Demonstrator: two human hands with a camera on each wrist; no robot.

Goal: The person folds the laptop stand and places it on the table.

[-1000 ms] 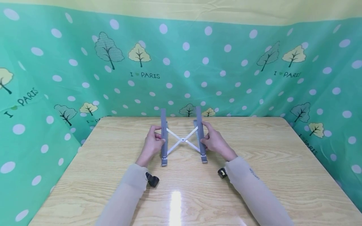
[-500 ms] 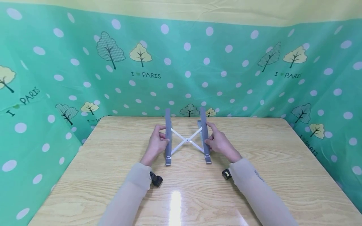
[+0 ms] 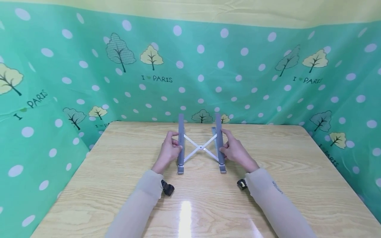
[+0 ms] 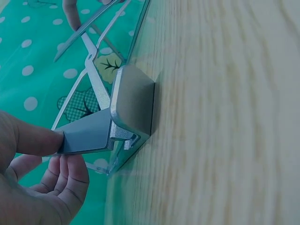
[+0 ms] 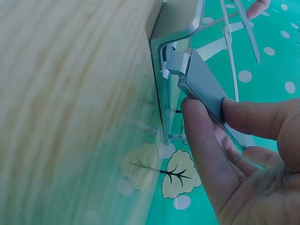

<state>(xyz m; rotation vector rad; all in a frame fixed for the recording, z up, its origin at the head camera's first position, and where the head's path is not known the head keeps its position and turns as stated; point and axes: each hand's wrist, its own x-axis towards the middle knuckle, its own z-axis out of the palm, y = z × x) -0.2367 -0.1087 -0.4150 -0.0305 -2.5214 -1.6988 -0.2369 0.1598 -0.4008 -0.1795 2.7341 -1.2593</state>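
Observation:
A grey folding laptop stand (image 3: 181,155) stands unfolded on the table, its two long arms joined by a silver X-shaped brace (image 3: 200,147). My left hand (image 3: 170,150) pinches the left arm between thumb and fingers, about halfway along. On the other side, my right hand (image 3: 236,152) pinches the right arm in the same way. The left wrist view has the stand's hooked front end (image 4: 133,96) low at the tabletop, with my thumb on top of the raised bar. From the right wrist, the hinge (image 5: 178,62) shows between the raised bar and the base rail.
The wooden table (image 3: 134,211) reaches back to a green dotted curtain (image 3: 256,82) printed with trees, which also hangs along both sides. Black wrist cameras (image 3: 168,188) sit at both cuffs. A bright light reflection lies on the table in front of the stand.
The stand and both hands shift to the right in the head view, while the background also shifts slightly right. Both hands keep their grip on the arms.

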